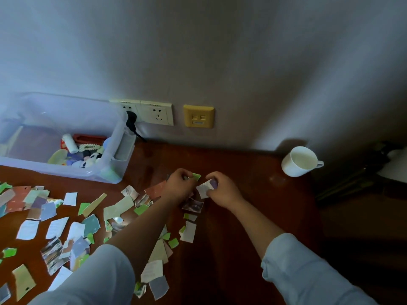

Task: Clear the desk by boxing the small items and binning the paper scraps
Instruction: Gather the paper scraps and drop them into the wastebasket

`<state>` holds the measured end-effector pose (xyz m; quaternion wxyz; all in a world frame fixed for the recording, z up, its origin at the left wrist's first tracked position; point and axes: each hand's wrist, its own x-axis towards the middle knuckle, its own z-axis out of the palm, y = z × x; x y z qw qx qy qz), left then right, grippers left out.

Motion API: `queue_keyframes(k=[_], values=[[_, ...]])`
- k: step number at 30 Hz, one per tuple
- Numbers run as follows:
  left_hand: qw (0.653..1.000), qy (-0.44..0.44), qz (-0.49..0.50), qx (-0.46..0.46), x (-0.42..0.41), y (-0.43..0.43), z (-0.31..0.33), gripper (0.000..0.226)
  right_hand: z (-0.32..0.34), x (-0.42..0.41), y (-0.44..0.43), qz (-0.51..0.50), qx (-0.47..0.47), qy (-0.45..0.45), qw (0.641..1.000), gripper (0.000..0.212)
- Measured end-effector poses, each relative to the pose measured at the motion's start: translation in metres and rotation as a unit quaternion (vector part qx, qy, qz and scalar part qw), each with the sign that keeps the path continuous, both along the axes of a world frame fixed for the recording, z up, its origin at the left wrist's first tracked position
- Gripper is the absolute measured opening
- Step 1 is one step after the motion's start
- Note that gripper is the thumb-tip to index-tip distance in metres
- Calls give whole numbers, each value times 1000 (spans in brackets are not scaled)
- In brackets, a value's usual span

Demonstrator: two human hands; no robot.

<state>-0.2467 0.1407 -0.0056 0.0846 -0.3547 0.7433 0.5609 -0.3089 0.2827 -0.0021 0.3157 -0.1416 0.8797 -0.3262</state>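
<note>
Red-brown polished wooden desk [242, 194] against a grey wall. Torn coloured paper scraps [55, 225] are strewn over its left half and centre, some hidden under the left forearm. Left hand [179, 183] pinches a small green paper scrap [196, 176]. Right hand [222, 188], just beside it, pinches a white-and-purple paper scrap [206, 188]. Clear plastic box [119, 155], rear left, holds assorted small items [83, 150]. White ceramic mug [297, 161], rear right, well apart. Black plug [131, 119] sits in cream wall sockets [154, 112] behind the box.

No legible txt, labels or nos.; print on paper scraps [56, 227] too blurred.
</note>
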Motion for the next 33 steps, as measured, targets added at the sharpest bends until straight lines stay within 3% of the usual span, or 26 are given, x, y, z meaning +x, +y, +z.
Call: queue_keyframes(k=[4, 8, 12, 17, 22, 25, 26, 30, 33], values=[[980, -37, -111, -162, -14, -15, -19, 42, -18, -9, -2, 53, 72, 28, 996, 56], [963, -53, -145, -220, -19, -15, -32, 55, -30, -11, -3, 77, 104, 59, 990, 49], [938, -71, -172, -291, -22, -13, -42, 49, -32, -15, -5, 79, 113, 82, 987, 36], [932, -64, -191, -300, -22, -12, -41, 26, -34, -10, -1, 67, 95, 87, 989, 29], [927, -65, -195, -313, -14, -8, -41, 31, -32, 4, -1, -73, 1, -6, 997, 31], [921, -91, -212, -313, -7, -4, -40, 28, -23, 13, -4, -205, -114, -133, 963, 2], [916, -102, -217, -322, -6, -3, -39, 25, -21, 16, -4, -234, -140, -168, 947, 5], [891, -143, -244, -354, 2, -1, -35, 14, -11, 26, -4, -255, -159, -184, 936, 7], [890, -128, -230, -372, 10, 2, -34, 20, -8, 33, -4, -242, -134, -188, 942, 12]])
